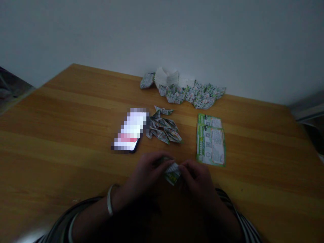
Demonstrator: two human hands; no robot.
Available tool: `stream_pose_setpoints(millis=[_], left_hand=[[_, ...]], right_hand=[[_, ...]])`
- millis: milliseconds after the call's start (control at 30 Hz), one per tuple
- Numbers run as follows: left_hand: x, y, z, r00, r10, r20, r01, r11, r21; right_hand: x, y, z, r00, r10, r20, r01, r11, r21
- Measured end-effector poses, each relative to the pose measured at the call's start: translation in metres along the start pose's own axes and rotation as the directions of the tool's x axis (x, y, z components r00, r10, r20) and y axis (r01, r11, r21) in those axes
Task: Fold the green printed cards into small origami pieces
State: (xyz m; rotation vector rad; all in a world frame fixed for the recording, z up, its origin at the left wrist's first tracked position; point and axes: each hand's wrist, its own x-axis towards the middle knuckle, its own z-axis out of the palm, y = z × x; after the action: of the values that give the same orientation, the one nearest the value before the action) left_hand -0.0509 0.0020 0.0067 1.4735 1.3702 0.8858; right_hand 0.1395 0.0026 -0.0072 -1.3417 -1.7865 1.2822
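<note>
A small piece of folded printed paper [172, 176], green and white, is held between my two hands just over the near part of the table. My left hand [154, 168] grips its upper left side, thumb laid across the top. On the right, the fingertips of my right hand [194, 175] pinch its other edge. Beyond my hands lies a loose group of folded paper pieces [164, 130]. Flat printed leaflets [211, 143], overlapping each other, lie past my right hand. The underside of the held paper is hidden.
A phone [131, 130] with a lit, blurred screen lies left of the folded pieces. Along the wall [162, 33] at the back of the wooden table [76, 118] stand joined rows of folded paper [199, 96] and whitish fanned paper [165, 77].
</note>
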Motion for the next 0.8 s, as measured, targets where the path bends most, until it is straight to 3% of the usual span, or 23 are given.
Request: stream_pose_setpoints(millis=[67, 233, 333, 567, 800], left_hand=[[0.001, 0.002, -0.002, 0.999, -0.021, 0.037, 0.019, 0.999, 0.034], [-0.004, 0.004, 0.003, 0.998, -0.023, -0.052, 0.025, 0.999, 0.045], [-0.007, 0.004, 0.006, 0.999, -0.007, -0.046, 0.009, 0.999, 0.049], [-0.005, 0.007, -0.003, 0.974, 0.141, 0.176, -0.175, 0.964, 0.199], [-0.009, 0.005, 0.0, 0.988, 0.15, 0.032, -0.153, 0.978, 0.142]], right_hand=[[-0.001, -0.002, 0.001, 1.0, -0.003, -0.002, 0.003, 1.0, -0.002], [-0.003, -0.005, 0.006, 1.0, 0.008, -0.026, -0.006, 0.998, 0.056], [-0.003, -0.004, 0.009, 0.999, 0.049, -0.016, -0.046, 0.992, 0.118], [-0.003, -0.002, 0.008, 0.996, -0.014, -0.087, 0.016, 1.0, 0.027], [-0.007, -0.004, 0.012, 0.988, -0.112, -0.105, 0.103, 0.991, -0.084]])
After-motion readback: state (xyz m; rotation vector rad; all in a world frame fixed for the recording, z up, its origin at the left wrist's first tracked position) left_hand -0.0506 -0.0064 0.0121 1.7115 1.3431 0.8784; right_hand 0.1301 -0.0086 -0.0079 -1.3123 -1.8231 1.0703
